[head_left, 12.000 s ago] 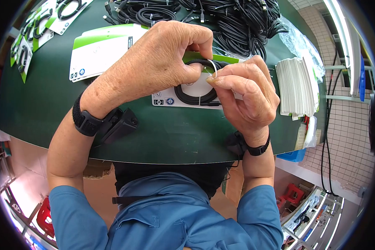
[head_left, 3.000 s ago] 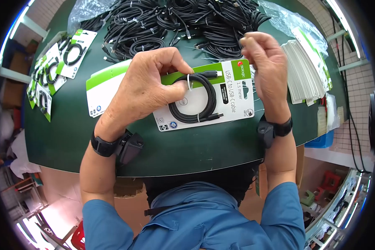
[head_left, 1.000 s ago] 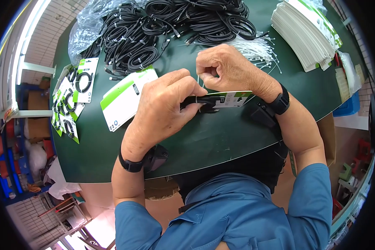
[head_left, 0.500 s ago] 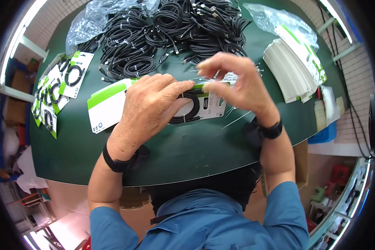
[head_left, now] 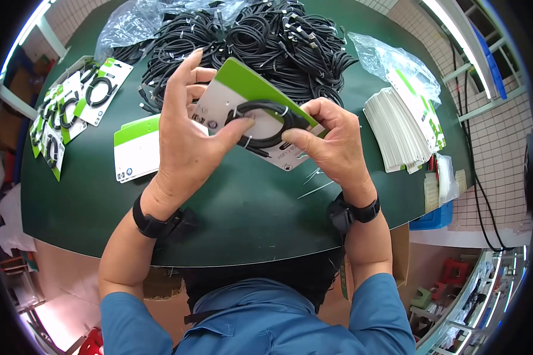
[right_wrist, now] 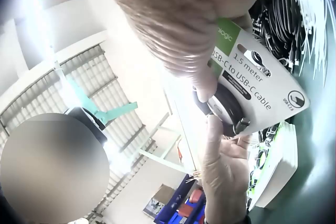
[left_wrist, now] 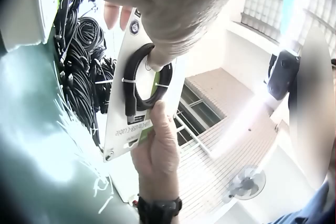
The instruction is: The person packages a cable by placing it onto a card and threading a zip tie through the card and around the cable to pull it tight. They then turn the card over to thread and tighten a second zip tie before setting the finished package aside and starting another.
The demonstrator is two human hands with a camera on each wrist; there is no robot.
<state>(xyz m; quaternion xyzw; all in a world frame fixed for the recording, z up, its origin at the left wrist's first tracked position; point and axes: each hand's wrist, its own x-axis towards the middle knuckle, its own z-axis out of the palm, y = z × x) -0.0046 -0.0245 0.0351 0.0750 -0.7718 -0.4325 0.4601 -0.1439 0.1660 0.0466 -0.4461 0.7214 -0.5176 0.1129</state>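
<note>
Both hands hold a green-and-white cardboard package card (head_left: 237, 83), raised and tilted above the table. A coiled black USB-C cable (head_left: 260, 143) lies against its printed front, bound by two white cable ties. My left hand (head_left: 186, 130) grips the card's left side, thumb pressed on the front inside the coil, index finger stretched up. At the other side my right hand (head_left: 337, 145) pinches card and cable, its thumb on the coil and its fingers behind. The right wrist view shows the print "USB-C to USB-C cable" on the card (right_wrist: 273, 82).
Behind the hands spreads a heap of black cables (head_left: 266, 56). Cards with coiled cables (head_left: 71, 112) lie at the left, flat cards (head_left: 135, 154) nearer. A thick card stack (head_left: 394, 133) leans at the right. Loose cable ties (head_left: 315, 190) and clear plastic bags (head_left: 130, 29) also lie about.
Earlier the right hand pulled at a tie while the left held the card low; then it came off with fingers spread. Now it grips the card, which is lifted and tilted.
</note>
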